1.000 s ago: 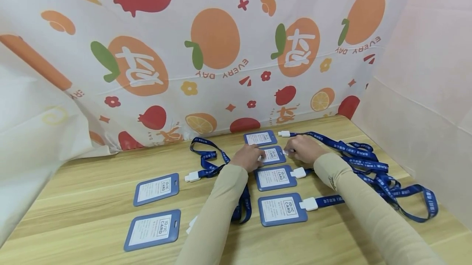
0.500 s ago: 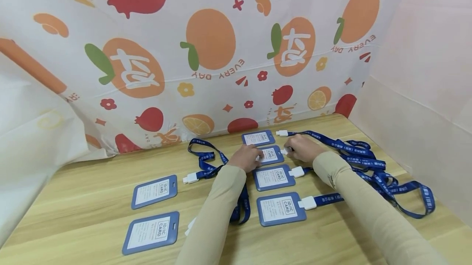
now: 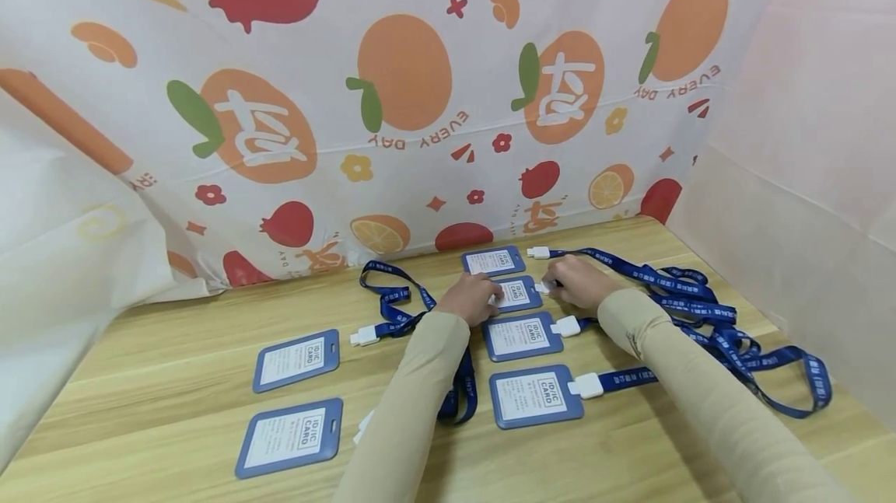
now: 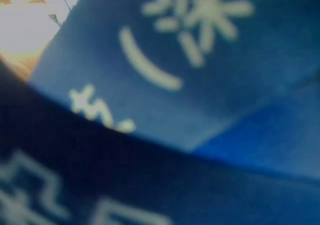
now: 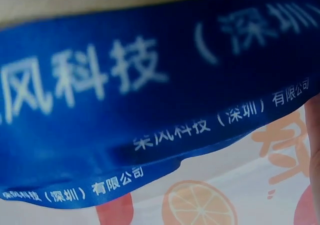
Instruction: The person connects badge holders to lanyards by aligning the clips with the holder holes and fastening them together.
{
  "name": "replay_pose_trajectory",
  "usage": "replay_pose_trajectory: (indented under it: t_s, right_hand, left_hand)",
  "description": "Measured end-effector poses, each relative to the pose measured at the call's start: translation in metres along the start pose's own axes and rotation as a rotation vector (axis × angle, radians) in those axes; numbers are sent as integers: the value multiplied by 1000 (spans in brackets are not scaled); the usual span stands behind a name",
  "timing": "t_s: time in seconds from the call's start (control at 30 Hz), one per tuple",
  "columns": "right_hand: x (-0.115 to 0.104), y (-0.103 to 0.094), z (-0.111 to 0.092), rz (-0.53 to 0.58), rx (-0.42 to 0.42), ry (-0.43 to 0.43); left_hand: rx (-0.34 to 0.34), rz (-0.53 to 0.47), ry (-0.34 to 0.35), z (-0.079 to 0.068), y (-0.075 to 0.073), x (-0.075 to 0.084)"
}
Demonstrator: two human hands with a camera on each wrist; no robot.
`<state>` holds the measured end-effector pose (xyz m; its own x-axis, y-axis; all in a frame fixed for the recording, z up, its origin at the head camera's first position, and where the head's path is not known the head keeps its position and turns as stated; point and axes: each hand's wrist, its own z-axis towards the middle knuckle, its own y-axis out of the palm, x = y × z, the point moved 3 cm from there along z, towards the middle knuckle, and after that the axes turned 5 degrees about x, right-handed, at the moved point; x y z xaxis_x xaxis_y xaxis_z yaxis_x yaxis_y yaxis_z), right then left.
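In the head view my left hand (image 3: 472, 299) holds the left end of a blue ID card holder (image 3: 521, 293), covering that part of it. On the other side, my right hand (image 3: 577, 283) pinches a white lanyard clip (image 3: 543, 288) at the holder's slot; whether the clip is hooked through cannot be told. The clip's own strap is mostly hidden under the right hand. Blue lanyard straps with white print (image 4: 200, 110) fill the left wrist view and blur it. More blue lanyard (image 5: 125, 75) covers much of the right wrist view, hiding the fingers.
Nearer me, two holders (image 3: 523, 336) (image 3: 537, 397) lie with clips at their slots. Another holder (image 3: 493, 260) lies behind, a loose clip (image 3: 538, 253) beside it. Lanyards (image 3: 728, 340) heap at right. Two more holders (image 3: 296, 361) (image 3: 290, 438) lie left, near a lanyard (image 3: 395, 295).
Both hands stay at the same holder with barely any movement. The white clip shows slightly more between the right fingers and the slot. The head view shifts slightly.
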<state>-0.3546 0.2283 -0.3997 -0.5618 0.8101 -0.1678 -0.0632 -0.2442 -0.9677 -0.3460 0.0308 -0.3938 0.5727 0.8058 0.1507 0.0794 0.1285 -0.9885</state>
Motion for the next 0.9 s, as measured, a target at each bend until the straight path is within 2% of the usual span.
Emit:
replay_pose_trajectory:
  t_s: [0.53,0.9]
  right_hand:
    - [5,-1,1,30,25,-36]
    - [5,-1,4,49,-23,42]
  left_hand:
    - [-22,-12,-25,5,3,-2]
    - [-30,-12,-30,5,2,-1]
